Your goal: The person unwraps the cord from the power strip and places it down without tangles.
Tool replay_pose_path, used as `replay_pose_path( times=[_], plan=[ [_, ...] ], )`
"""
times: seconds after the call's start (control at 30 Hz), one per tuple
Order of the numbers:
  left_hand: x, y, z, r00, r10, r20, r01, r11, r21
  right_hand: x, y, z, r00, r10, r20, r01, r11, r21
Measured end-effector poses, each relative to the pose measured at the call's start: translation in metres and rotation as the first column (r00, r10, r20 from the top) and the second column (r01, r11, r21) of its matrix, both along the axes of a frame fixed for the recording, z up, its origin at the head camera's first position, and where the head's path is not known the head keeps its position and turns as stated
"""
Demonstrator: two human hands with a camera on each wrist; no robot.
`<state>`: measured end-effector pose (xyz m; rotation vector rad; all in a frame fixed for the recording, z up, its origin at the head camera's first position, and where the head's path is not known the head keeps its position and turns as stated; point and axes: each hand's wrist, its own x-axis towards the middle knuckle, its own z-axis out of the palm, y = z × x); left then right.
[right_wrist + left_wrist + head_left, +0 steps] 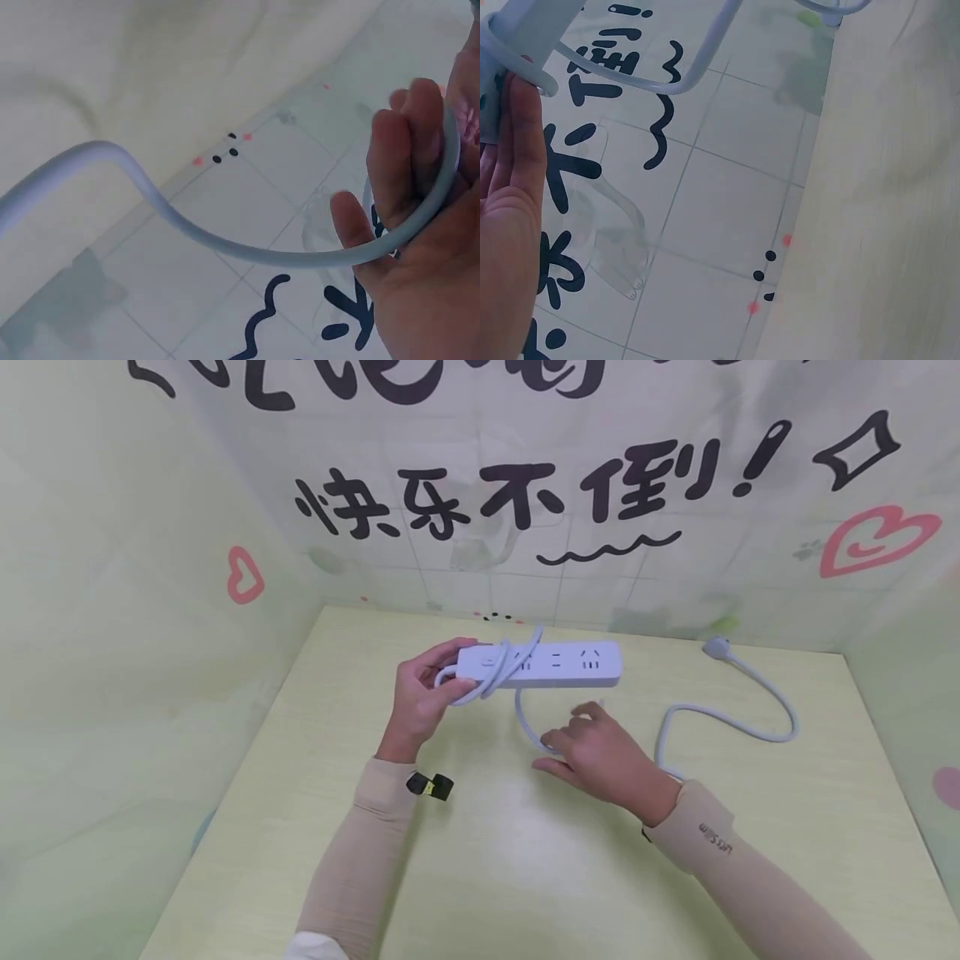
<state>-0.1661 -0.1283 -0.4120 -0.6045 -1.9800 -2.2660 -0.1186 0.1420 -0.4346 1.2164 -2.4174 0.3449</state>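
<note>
My left hand (422,697) grips the left end of a white power strip (573,664), raised in front of me with its sockets facing me. Thumb below and fingers at the top hold it, while in the left wrist view the fingers (525,131) lie along its side. The grey-white cord (498,670) loops around the strip's left half. Lower and to the right, my right hand (600,756) has the cord running across its palm. In the right wrist view its fingers (390,154) are loosely bent, and the cord (277,256) passes in front of them uncovered.
The cord's far length curves over the pale yellow table (480,877) to a round plug (717,648) near the back right edge. A white sheet (420,560) with black lettering hangs behind the table, and pale green sheets (142,652) stand at the sides.
</note>
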Motion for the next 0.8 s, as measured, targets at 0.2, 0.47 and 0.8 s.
replay_pose_path(
  times=[0.2,0.47,0.8],
  plan=[
    [0.004,-0.004,0.003,0.999,-0.050,0.009,0.050,0.999,0.018,-0.013,0.010,-0.005,0.951,-0.052,0.305,0.072,0.996,-0.052],
    [0.006,0.001,0.001,0.976,-0.210,0.052,0.213,0.976,-0.049,-0.031,0.045,0.012,0.895,-0.128,0.427,0.264,0.924,-0.276],
    [0.003,-0.007,-0.020,0.981,-0.145,0.130,0.159,0.981,-0.109,-0.024,0.064,0.056,0.912,-0.262,0.315,0.369,0.859,-0.355]
  ],
)
